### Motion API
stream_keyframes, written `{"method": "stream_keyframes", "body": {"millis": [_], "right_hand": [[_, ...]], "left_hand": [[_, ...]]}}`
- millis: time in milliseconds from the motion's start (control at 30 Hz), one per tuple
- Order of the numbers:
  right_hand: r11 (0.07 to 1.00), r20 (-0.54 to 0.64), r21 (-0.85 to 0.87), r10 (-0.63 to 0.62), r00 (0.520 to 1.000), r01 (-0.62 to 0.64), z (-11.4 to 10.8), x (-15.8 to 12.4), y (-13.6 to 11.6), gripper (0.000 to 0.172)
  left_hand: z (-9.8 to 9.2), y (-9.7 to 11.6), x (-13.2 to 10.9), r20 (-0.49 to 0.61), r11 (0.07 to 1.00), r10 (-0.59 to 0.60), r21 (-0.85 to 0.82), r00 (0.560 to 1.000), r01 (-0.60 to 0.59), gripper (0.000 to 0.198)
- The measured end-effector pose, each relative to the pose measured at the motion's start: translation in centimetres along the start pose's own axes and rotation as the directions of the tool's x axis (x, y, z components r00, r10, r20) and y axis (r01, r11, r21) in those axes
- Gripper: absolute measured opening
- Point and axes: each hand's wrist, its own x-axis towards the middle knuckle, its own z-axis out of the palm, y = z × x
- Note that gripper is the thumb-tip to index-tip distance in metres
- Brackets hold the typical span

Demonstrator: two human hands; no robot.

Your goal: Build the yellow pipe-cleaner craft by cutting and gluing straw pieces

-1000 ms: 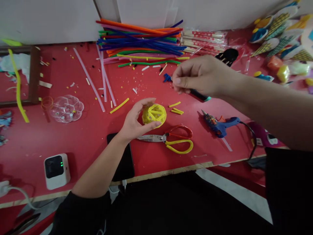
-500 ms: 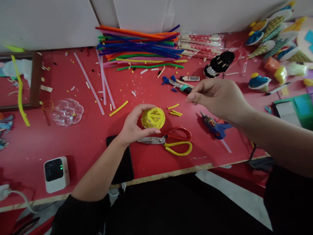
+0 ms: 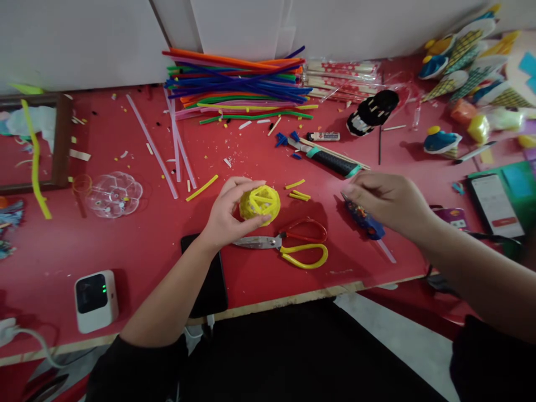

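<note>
My left hand point(image 3: 231, 215) curves its fingers and thumb around a yellow openwork ball point(image 3: 259, 204), which looks built from short pipe cleaner pieces in triangles. My right hand point(image 3: 379, 195) is pinched closed over the tip end of a blue glue gun point(image 3: 368, 223); whatever the fingertips hold, if anything, cannot be made out. Below the ball lie scissors point(image 3: 304, 258) with one red and one yellow handle loop. Short yellow pipe cleaner pieces point(image 3: 299, 195) sit between the ball and the glue gun. A pair of green-and-black-handled pliers point(image 3: 335, 161) rests beyond them.
A pile of coloured pipe cleaners point(image 3: 240, 84) lies at the back beside wrapped sticks point(image 3: 343, 78). A black figure point(image 3: 372, 113) stands back right. A black phone point(image 3: 209, 285) lies under my left forearm. Clear glue sticks point(image 3: 153, 146), a flower-shaped dish point(image 3: 115, 194) and a white device point(image 3: 96, 301) occupy the left.
My right hand has moved down and slightly right, from beside the pliers' handle to over the glue gun. My left hand still holds the ball, almost in the same place.
</note>
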Motion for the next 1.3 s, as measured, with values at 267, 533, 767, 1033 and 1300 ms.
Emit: {"method": "stream_keyframes", "body": {"millis": [267,533,767,1033,1300], "right_hand": [[0.953,0.290,0.008,-0.293,0.911,0.303,2.8,1.9,-1.4,0.026],[0.895,0.309,0.069,-0.439,0.844,0.440,7.2,4.7,-3.1,0.036],[0.877,0.213,0.142,-0.479,0.852,0.458,8.1,4.6,-3.4,0.039],[0.905,0.192,0.240,-0.400,0.896,0.353,8.6,3.9,-3.1,0.027],[0.935,0.155,0.230,-0.308,0.939,0.269,8.6,3.4,-3.3,0.028]], "left_hand": [[-0.8,-0.4,-0.2,0.086,0.978,-0.014,-0.204,0.996,0.031,0.070],[-1.0,0.2,-0.5,0.008,0.994,0.070,0.082,0.998,-0.070,0.073],[-0.4,-0.2,-0.3,-0.209,0.985,0.053,0.171,0.977,-0.017,0.071],[-0.5,-0.1,-0.3,-0.219,0.996,-0.020,0.079,0.976,0.038,0.074],[-0.7,-0.1,-0.1,-0.189,0.983,0.041,0.186,0.981,-0.005,0.058]]}}
